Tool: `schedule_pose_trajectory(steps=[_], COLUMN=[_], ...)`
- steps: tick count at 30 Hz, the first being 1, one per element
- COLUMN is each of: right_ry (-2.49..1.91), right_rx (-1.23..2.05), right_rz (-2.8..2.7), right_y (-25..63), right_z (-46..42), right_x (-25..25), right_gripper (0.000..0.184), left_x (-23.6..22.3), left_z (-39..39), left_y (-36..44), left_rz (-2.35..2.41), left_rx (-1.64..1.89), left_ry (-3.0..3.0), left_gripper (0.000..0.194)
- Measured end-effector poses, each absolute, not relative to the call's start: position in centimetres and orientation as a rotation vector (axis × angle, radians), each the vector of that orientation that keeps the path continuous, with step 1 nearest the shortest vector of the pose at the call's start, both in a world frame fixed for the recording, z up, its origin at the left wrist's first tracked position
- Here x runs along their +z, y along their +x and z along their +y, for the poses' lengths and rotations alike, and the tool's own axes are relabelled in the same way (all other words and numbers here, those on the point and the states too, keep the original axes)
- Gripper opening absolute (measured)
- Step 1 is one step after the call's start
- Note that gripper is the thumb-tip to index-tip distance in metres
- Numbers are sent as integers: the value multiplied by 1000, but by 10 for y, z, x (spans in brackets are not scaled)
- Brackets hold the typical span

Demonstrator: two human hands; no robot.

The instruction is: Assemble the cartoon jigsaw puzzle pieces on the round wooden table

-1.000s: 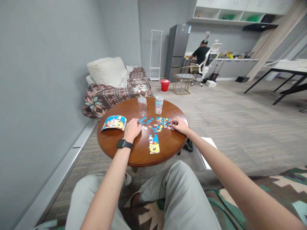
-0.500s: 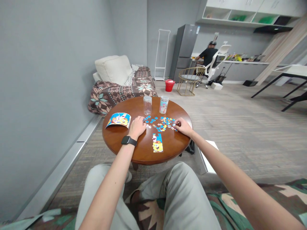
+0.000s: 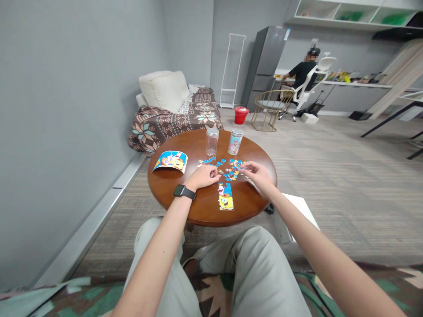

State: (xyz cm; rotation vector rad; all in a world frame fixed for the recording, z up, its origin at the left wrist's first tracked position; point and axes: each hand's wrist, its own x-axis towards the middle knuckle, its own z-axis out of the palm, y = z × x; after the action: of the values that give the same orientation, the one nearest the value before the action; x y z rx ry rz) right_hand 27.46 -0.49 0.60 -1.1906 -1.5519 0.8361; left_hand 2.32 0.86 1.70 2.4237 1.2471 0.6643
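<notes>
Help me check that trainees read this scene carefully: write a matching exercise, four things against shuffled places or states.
1. Picture sheet
2. Clear jar
3. Joined puzzle section
4. Red bucket

A. Flat, on the table's near side
B. On the floor
C. Bowed, toward the left edge
D. Upright, beside the printed jar

Pairs: 1-C; 2-D; 3-A; 4-B

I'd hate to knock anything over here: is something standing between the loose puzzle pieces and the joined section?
Nothing visible stands between the loose pieces and the joined section; only tabletop shows there. The left hand borders that gap at its left. Both jars stand beyond the pieces.
</notes>
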Motion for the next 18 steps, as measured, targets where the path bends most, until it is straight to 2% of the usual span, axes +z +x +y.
schedule_pose_trajectory(steps=[3,6,12,18], right_ry=[-1130,-1146,-1126,-1147], right_rx=[1069,1162,1137,1044], right_rz=[-1507,-1473,-1468,-1578], right_y=[243,230,235,233], right_z=[-16,-18,-16,-16], right_x=[5,0,-5,-7], right_gripper=[30,30,32,25], left_x=[18,19,19,21], left_z=[7,6,6,5], left_y=[23,23,21,22], left_rz=[1201,1177,1170,1111], left_rx=[635,660,652,608], left_ry=[2400,2397,2409,2416], left_gripper=[18,17,21,30])
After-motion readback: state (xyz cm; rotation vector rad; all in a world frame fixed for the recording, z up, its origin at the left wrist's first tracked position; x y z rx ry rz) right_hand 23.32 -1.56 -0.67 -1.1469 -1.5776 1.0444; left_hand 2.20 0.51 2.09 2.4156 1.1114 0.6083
